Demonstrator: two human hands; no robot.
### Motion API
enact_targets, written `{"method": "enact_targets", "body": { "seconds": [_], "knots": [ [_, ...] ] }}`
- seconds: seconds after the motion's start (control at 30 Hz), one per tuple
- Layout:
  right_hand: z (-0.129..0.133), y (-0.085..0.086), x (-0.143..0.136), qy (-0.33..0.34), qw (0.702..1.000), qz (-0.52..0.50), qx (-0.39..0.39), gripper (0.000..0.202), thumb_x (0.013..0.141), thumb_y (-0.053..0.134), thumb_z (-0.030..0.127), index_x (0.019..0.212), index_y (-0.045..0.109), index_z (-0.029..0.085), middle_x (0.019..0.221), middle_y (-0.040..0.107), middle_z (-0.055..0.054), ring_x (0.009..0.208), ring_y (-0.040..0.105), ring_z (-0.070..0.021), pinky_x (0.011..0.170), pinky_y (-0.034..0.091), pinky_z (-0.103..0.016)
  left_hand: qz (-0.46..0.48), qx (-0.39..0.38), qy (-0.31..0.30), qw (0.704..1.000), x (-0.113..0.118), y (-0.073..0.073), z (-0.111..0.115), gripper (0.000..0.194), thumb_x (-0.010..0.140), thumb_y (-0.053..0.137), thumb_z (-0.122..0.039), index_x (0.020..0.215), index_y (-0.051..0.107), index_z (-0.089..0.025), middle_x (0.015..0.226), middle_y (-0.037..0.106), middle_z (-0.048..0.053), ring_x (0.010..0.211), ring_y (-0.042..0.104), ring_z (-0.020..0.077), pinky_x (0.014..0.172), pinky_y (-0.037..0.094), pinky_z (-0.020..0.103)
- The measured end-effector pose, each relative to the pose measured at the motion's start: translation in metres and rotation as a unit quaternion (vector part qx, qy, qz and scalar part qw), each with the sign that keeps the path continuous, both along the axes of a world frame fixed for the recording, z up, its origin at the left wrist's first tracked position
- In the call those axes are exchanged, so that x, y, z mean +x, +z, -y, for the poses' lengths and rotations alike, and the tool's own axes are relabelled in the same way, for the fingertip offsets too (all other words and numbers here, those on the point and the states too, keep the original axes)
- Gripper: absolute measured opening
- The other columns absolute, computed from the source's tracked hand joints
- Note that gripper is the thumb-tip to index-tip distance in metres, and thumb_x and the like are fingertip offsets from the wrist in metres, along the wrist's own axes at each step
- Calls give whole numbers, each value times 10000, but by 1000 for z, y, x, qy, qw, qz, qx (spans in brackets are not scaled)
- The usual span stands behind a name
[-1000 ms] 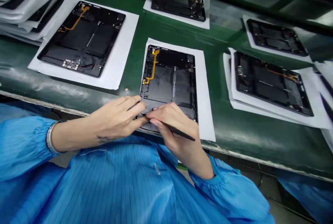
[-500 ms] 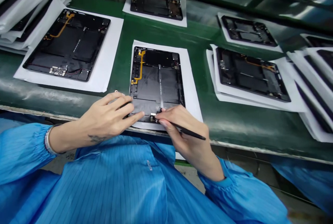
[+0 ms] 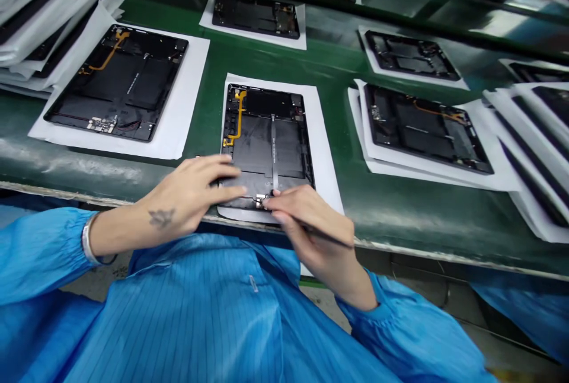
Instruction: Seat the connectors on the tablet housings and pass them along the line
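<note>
A tablet back housing (image 3: pixel 253 152) with black parts inside lies open on a white sheet (image 3: pixel 326 152) in front of me. An orange flex cable (image 3: pixel 240 119) runs along its upper left, and a grey ribbon (image 3: pixel 274 158) goes down its middle. Over the lower left edge, my left hand (image 3: pixel 195 193) has its fingers stretched and apart, thumb pointing towards a small circuit board (image 3: pixel 261 200). My right hand (image 3: pixel 313 220) is closed round a slim black stick-like tool (image 3: pixel 326 236). Its fingertips are at that board and hide the tool's tip.
Another open tablet housing (image 3: pixel 120 83) lies on paper at left, beside a stack of paper-wrapped housings (image 3: pixel 40 27). A further housing (image 3: pixel 427 125) lies on sheets at right, near a second stack (image 3: pixel 533 152). More stand behind on the green bench (image 3: pixel 333 63).
My left hand has turned slightly and its fingers have shifted on the housing's lower left edge. The right hand stays at the small board, the tool now lying closer along the hand.
</note>
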State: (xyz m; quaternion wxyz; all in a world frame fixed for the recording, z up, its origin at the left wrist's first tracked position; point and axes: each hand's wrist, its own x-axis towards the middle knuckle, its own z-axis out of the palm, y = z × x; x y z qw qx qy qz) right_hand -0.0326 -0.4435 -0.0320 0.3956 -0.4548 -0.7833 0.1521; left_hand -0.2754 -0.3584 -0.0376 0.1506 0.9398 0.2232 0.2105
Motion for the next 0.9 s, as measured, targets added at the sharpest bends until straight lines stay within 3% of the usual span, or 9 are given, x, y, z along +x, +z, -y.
{"method": "enact_targets", "body": {
  "seconds": [0.07, 0.17, 0.3, 0.4, 0.47, 0.57, 0.67, 0.77, 0.9],
  "knots": [
    [-2, -4, 3, -45, 992, -109, -41, 156, 967, 565, 157, 958, 714, 202, 845, 729, -34, 802, 665, -173, 738, 543, -328, 78, -200, 82, 973, 4, 8, -11, 562, 925, 455, -101, 1453, 516, -286, 1595, 387, 38, 1488, 349, 290, 1193, 368, 509],
    [-3, -7, 6, -86, 977, -175, -89, 188, 982, 560, 238, 933, 740, 213, 799, 713, -30, 781, 663, -176, 717, 541, -322, 161, -467, 200, 846, 17, 25, -30, 781, 904, 576, -217, 1601, 235, -304, 1686, 170, 32, 1526, 263, 297, 1179, 395, 479],
    [-3, -8, 7, -95, 969, -212, -80, 207, 984, 564, 271, 908, 753, 232, 759, 698, -17, 781, 669, -164, 712, 542, -288, 225, -583, 251, 739, 37, 36, -51, 995, 884, 685, -339, 1623, 26, -239, 1679, 142, 138, 1458, 376, 257, 1032, 534, 389],
    [-4, -14, 9, -101, 963, -243, -54, 219, 996, 549, 281, 927, 755, 259, 758, 689, -2, 757, 658, -141, 689, 532, -254, 218, -579, 243, 747, 52, 34, -67, 761, 915, 653, -367, 1554, 283, -184, 1450, 514, 185, 1164, 619, 221, 902, 562, 343],
    [-4, -22, 10, -102, 958, -263, -45, 223, 1002, 540, 286, 941, 753, 270, 779, 689, 0, 749, 651, -136, 689, 527, -251, 198, -565, 227, 768, 65, 31, -76, 443, 921, 635, -384, 1264, 590, -107, 1127, 684, 155, 908, 670, 198, 800, 551, 319],
    [-4, -31, 13, -95, 953, -284, -48, 212, 1002, 540, 289, 968, 748, 269, 852, 713, -16, 764, 648, -144, 707, 529, -266, 183, -509, 220, 812, 85, 30, -86, 233, 909, 628, -318, 820, 641, -103, 819, 672, 74, 702, 600, 153, 668, 478, 260],
    [-4, -29, 21, -86, 954, -285, -26, 205, 993, 551, 302, 975, 752, 266, 898, 735, -37, 801, 667, -167, 720, 542, -283, 180, -416, 231, 861, 94, 41, -99, 213, 902, 584, -224, 709, 573, -136, 701, 592, 8, 633, 513, 118, 595, 387, 217],
    [-4, -16, 39, -69, 968, -240, 12, 195, 976, 570, 317, 953, 760, 279, 857, 740, -39, 856, 693, -200, 711, 567, -286, 165, -323, 260, 895, 72, 69, -117, 158, 900, 549, -214, 754, 567, -155, 677, 544, -20, 617, 481, 111, 576, 361, 205],
    [-13, 6, 67, -70, 984, -154, 52, 182, 964, 573, 327, 931, 751, 311, 861, 748, -16, 808, 707, -189, 644, 582, -261, 111, -218, 331, 911, -2, 110, -146, 118, 854, 590, -273, 885, 605, -161, 778, 590, -5, 703, 534, 135, 625, 415, 205]
  ]
}}
